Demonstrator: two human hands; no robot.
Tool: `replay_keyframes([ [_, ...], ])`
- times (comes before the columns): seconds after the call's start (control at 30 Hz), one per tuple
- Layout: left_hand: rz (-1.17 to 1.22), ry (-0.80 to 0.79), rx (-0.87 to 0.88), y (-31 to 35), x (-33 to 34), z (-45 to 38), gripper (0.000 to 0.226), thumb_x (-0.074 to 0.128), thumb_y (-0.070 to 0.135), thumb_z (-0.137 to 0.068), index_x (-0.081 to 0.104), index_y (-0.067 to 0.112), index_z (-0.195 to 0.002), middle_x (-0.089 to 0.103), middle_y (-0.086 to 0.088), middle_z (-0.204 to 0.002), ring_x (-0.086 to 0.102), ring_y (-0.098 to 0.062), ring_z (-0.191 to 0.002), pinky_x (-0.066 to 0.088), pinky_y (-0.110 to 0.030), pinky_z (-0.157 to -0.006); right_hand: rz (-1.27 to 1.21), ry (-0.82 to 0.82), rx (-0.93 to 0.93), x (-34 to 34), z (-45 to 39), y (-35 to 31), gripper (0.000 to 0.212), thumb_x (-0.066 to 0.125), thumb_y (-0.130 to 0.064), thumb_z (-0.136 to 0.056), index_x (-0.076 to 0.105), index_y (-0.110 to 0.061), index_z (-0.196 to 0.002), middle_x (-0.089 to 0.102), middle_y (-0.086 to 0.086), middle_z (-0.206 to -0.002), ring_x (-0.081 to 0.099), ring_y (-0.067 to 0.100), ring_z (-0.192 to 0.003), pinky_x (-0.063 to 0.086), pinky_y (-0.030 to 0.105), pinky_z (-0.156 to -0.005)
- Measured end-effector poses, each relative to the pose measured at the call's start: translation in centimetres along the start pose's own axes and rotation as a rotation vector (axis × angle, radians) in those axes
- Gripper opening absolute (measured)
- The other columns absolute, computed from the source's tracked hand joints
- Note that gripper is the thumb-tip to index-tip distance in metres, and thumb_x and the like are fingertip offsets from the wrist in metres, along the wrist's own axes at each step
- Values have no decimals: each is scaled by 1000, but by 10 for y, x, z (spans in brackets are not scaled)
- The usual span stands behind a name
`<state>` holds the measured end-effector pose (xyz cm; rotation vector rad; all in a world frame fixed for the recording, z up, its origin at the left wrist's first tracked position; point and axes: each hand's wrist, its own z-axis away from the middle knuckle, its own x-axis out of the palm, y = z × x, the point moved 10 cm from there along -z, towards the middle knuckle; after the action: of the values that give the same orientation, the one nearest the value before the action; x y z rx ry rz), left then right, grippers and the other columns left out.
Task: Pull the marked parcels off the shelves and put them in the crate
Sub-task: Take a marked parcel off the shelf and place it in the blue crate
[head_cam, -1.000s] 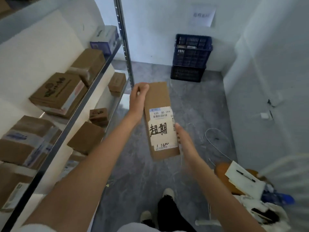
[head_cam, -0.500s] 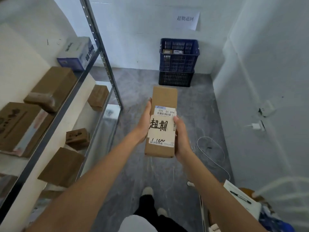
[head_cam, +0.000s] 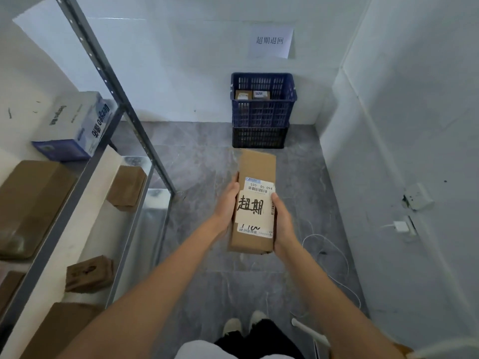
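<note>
A long brown cardboard parcel (head_cam: 255,167) with a white label bearing black handwritten marks is held in front of me at the centre of the view. My left hand (head_cam: 228,203) grips its left side and my right hand (head_cam: 281,224) grips its right side. Ahead, against the far wall, a blue crate (head_cam: 263,112) sits on top of a black crate (head_cam: 259,137). Two small labelled parcels (head_cam: 252,95) lie inside the blue crate.
A metal shelf unit (head_cam: 134,125) runs along the left, holding several brown boxes and a white and blue carton (head_cam: 77,123). A paper sign (head_cam: 270,41) hangs on the far wall. A white cable (head_cam: 326,244) lies on the grey floor at right, under wall sockets.
I have turned from the shelves to face the crates and come closer to them. Both hands now hold the parcel by its sides, lower and straighter.
</note>
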<state>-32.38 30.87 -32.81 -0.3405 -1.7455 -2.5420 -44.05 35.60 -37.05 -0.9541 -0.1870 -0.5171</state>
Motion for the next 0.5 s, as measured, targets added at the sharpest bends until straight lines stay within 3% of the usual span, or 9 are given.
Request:
replay_keyframes([
  [0.13,-19,-27,-39,8,18,-63,43,24,26,-106,32,30,-148,65,-10,-125,65,-29,-108,53,-47,-92,-32,-3,17,-1,-49,-34,35,46,-35,-102,66,-11,-118,78,8,-90,75,23,-76,60,34,-58],
  [0.2,-23,-45,-39,18,29,-95,43,23,26,-106,30,30,-148,64,-12,-125,64,-31,-110,51,-50,-94,-46,-5,7,-2,-76,-55,34,46,-33,-102,65,-11,-119,77,9,-93,75,23,-80,61,35,-61],
  [0.33,-40,-38,-33,36,44,-160,44,23,25,-106,25,27,-150,61,-15,-129,64,-28,-107,55,-41,-85,-5,8,-3,-2,-132,-97,36,49,-33,-101,62,-11,-126,75,12,-107,72,30,-97,61,41,-72],
  [0.5,-34,-35,-16,58,54,-225,42,23,24,-106,29,25,-147,61,-13,-128,63,-27,-106,56,-37,-83,41,-15,2,8,-193,-139,33,49,-35,-101,63,-14,-123,75,11,-108,72,29,-98,61,43,-75],
])
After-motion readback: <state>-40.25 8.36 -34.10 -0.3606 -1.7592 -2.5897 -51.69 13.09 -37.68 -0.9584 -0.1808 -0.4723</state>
